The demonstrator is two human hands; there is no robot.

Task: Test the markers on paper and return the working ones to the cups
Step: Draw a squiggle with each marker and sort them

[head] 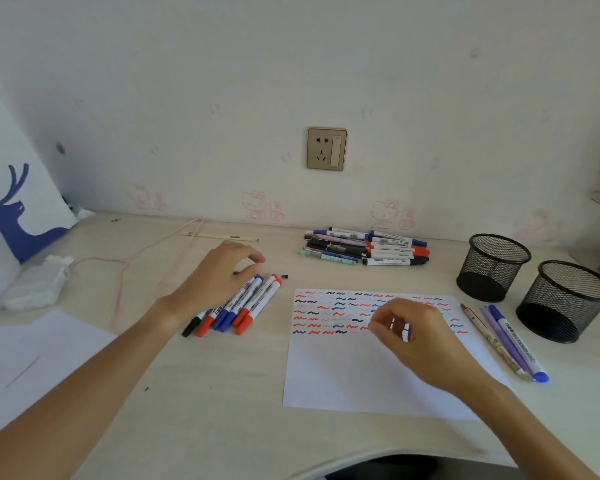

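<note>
Black mesh cups (494,268) and (565,301) stand side by side at the right of the desk (201,393), nothing showing inside them. My left hand (219,275) rests on a bundle of markers (238,306), fingers curled over their far ends. My right hand (418,336) hovers above the paper (343,368), fingers loosely curled, holding nothing I can see. Rows of red, blue and black squiggles (326,313) fill the sheet's top. Another pile of markers (364,250) lies by the wall; three pens (506,341) lie beside the nearer cup.
</note>
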